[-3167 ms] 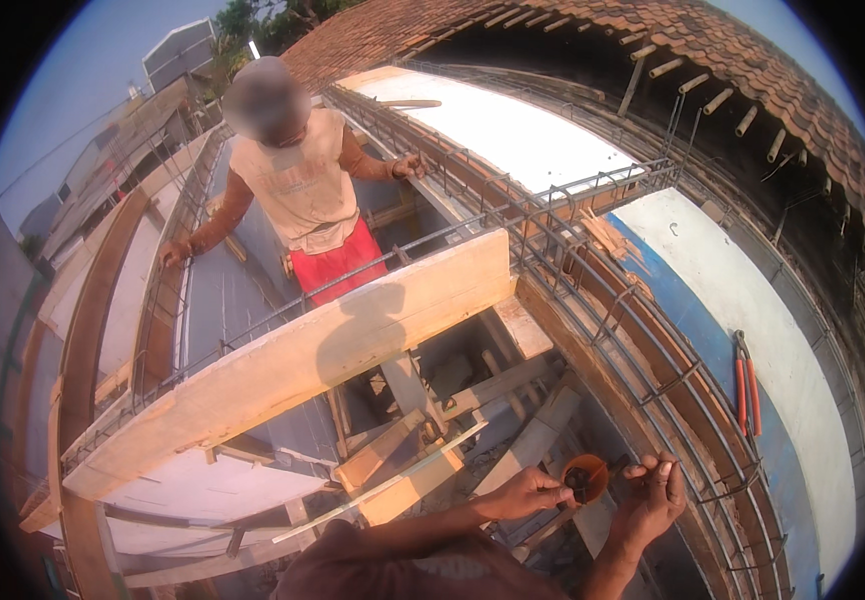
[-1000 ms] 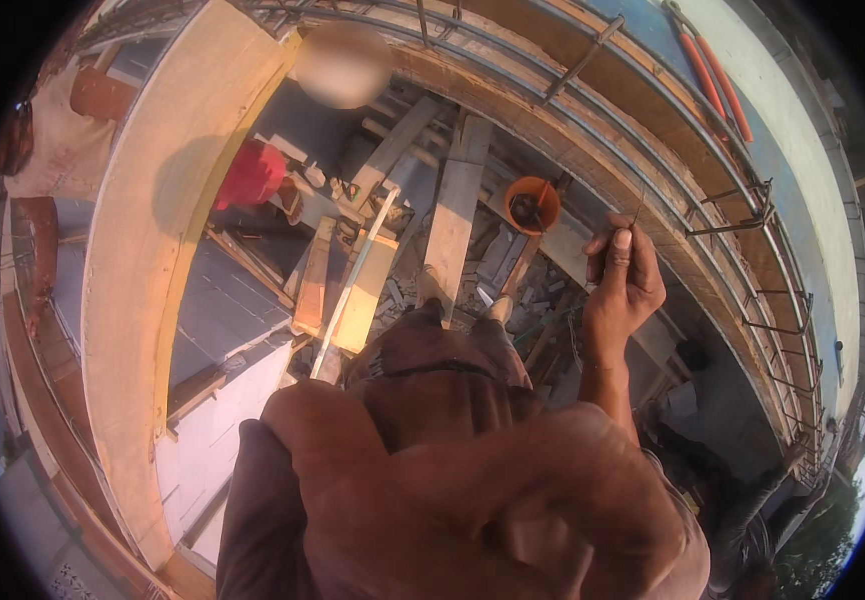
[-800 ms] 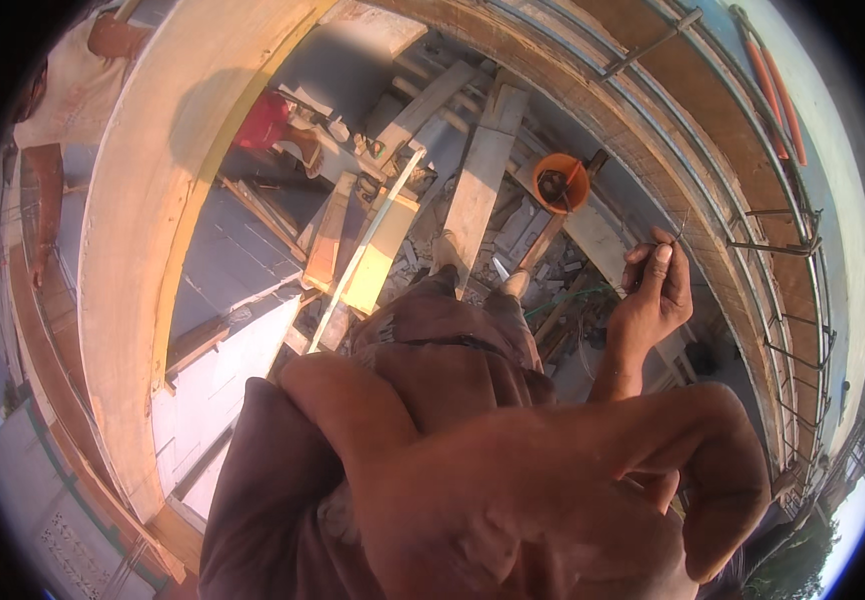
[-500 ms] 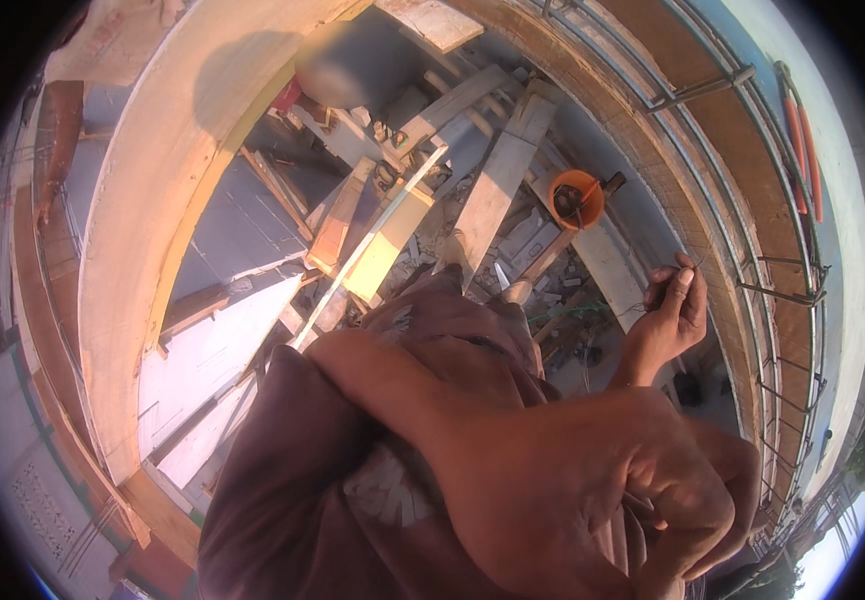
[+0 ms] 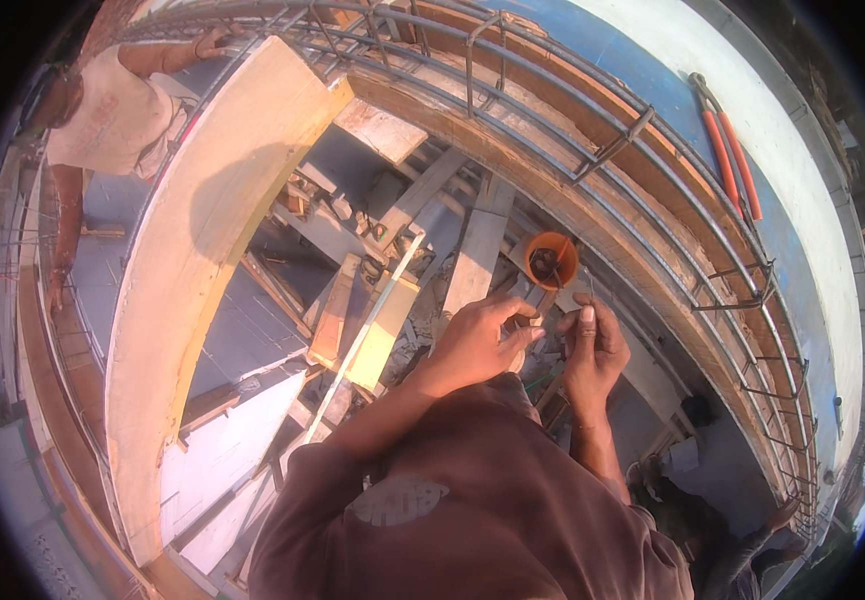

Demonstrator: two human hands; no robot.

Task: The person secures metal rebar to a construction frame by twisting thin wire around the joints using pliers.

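Observation:
My left hand (image 5: 483, 342) is in the middle of the view, thumb and fingers curled together; whatever they may pinch is too small to make out. Close by on its right, my right hand (image 5: 596, 348) is closed, with a thin piece of wire (image 5: 591, 288) standing up from its fingertips. A small gap lies between the two hands. Beyond them, on the floor below, stands an orange bucket (image 5: 565, 252) with dark objects inside. A long cage of steel rebar (image 5: 643, 185) curves past on the right, over wooden formwork boards (image 5: 543, 195).
Red-handled bolt cutters (image 5: 728, 150) lie on the blue and white ledge at right. A wide plank (image 5: 193, 260) rises at left; loose boards (image 5: 383, 330) and scraps cover the floor below. One person (image 5: 118, 115) works at upper left, another (image 5: 718, 520) at lower right.
My left hand has come back from the lower right to the middle. My right hand has moved left to meet it, still holding the wire. The view has shifted, showing more rebar.

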